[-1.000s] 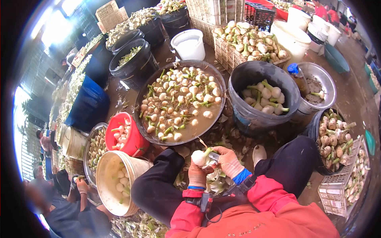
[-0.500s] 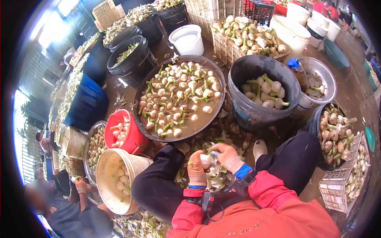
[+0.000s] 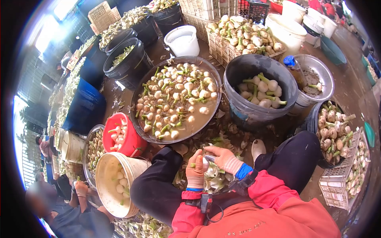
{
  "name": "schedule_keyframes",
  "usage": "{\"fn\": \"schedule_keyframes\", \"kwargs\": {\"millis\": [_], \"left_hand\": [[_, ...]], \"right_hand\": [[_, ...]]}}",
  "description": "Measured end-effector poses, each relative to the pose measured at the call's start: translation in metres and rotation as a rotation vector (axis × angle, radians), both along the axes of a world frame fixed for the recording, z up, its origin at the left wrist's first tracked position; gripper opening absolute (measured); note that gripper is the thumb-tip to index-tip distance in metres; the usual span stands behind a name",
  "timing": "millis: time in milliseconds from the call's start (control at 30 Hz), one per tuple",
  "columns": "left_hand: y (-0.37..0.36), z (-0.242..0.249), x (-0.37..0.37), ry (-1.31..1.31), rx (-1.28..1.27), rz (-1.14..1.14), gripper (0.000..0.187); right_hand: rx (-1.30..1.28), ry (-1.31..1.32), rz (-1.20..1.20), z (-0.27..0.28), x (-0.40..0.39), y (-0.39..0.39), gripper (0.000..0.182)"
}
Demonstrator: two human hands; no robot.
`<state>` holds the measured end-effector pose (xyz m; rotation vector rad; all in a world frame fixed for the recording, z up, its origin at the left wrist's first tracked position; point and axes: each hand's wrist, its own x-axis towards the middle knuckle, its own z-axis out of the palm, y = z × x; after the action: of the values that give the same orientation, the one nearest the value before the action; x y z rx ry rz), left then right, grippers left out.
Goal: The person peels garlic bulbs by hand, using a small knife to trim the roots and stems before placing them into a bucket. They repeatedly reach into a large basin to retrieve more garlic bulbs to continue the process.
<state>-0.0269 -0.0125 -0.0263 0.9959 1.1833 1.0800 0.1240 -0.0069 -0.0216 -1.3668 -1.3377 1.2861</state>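
Between my knees, my left hand (image 3: 195, 171) is closed around a garlic bulb (image 3: 205, 164) whose green stem pokes out by the thumb. My right hand (image 3: 225, 159) grips a small knife (image 3: 210, 158); its metal blade lies against the bulb, and the handle is hidden in the fingers. Both hands wear finger wraps or gloves with blue bands at the wrists. Below them, pale peeled skins (image 3: 217, 178) cover the floor. In front stands a wide basin (image 3: 137, 129) of murky water with many garlic bulbs floating in it.
Right of the basin is a dark bucket (image 3: 248, 115) with trimmed bulbs. A red tub (image 3: 137, 144) and a tipped white bucket (image 3: 137, 166) sit at my left. Garlic fills a crate (image 3: 222, 49) behind and a black tub (image 3: 313, 119) at my right knee. A co-worker (image 3: 75, 218) sits at lower left.
My right hand and the knife have shifted slightly left and down over the bulb, which is now more covered. The view has tilted a little; the containers stay put.
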Motion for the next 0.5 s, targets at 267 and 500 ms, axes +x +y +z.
{"fn": "schedule_keyframes", "kwargs": {"millis": [267,500], "left_hand": [[0.001,0.006,0.0,-0.248,-0.051,0.159,0.045],[0.003,0.002,0.002,-0.147,-0.24,0.333,0.037]], "right_hand": [[-0.133,0.507,-0.078,0.044,-0.001,-0.001,0.036],[-0.118,0.22,-0.138,0.038,0.005,0.005,0.041]]}}
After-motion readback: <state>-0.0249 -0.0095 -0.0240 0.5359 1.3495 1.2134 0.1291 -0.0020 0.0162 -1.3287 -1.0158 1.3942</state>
